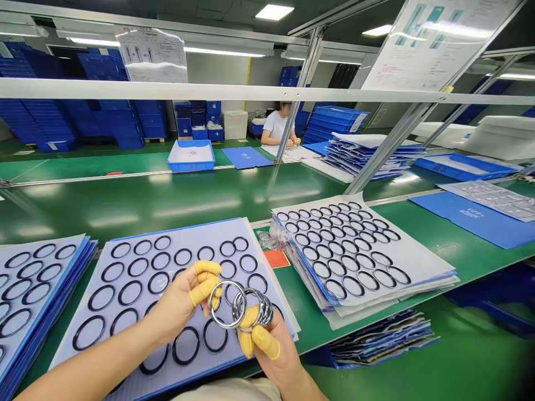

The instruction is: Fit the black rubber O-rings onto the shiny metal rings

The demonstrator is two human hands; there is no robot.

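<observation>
My right hand (270,340) is closed around several shiny metal rings (264,309) bunched together. One silver ring (244,303) stands out to the left of the bunch, facing me. My left hand (190,295) pinches this ring at its left edge, with thumb and fingers closed. Yellow finger cots cover fingertips on both hands. Below them lies a white sheet (167,303) on a blue board, carrying spaced rows of black-looking rings (186,345). My hands hide some of these rings.
To the right, a stack of sheets (418,267) bears many smaller rings; crumpled clear plastic (273,236) and an orange card (276,258) lie beside it. Another ring-covered stack (45,295) is at left. A metal rail (251,92) crosses ahead. A person (278,125) sits across the bench.
</observation>
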